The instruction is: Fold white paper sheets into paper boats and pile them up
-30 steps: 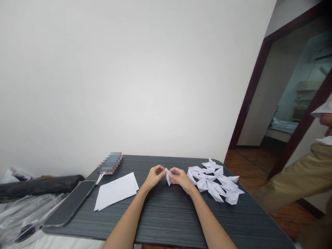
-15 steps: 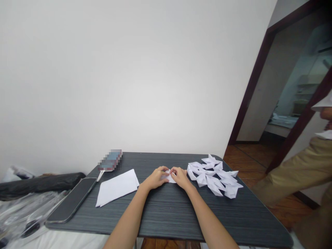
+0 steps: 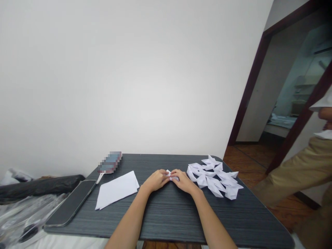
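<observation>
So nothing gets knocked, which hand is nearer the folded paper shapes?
Right. The right hand is just left of the folded paper shapes; the left hand is farther left, with the right hand between.

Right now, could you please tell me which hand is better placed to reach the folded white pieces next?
Probably the right: the right hand is nearer the folded white pieces, while the left hand sits farther off, across the small white paper.

Wall (image 3: 155, 86): bright, whitest in the middle, grayer at the sides.
Doorway (image 3: 278, 90): dim, darkest up high.
Counter's (image 3: 132, 162) far left corner: blocky squares.
Person (image 3: 303, 169) past right edge: blurry, stretched.
</observation>
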`<state>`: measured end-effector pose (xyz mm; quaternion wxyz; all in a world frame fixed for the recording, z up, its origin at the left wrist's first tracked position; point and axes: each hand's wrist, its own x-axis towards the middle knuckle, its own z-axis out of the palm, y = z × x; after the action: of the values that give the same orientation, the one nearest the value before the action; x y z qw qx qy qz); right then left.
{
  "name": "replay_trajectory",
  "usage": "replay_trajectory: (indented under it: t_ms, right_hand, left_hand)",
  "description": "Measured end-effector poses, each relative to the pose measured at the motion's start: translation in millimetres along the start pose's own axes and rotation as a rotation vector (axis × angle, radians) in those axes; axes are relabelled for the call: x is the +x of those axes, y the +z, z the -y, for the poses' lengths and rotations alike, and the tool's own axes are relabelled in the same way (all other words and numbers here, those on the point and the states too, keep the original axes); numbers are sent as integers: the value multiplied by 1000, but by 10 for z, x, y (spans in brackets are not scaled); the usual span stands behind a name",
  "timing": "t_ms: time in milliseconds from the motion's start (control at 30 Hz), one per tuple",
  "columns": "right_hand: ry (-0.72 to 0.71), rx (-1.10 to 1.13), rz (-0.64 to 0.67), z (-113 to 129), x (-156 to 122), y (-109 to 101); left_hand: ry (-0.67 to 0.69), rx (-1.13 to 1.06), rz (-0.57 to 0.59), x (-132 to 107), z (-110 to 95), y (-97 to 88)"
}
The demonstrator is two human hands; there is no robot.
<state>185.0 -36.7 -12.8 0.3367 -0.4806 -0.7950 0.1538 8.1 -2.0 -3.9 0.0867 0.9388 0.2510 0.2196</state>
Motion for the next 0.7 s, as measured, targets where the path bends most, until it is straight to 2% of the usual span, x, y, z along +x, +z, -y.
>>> replay_trajectory:
  t_ms: [267,700]
  right_hand:
    - [1,40,45,-7,-27,-10]
    - [-21,70,41,28,-18,-28]
  left_hand:
    - [-17,-77,12,-15,68,0]
    - [-5,-94,20,3,90,14]
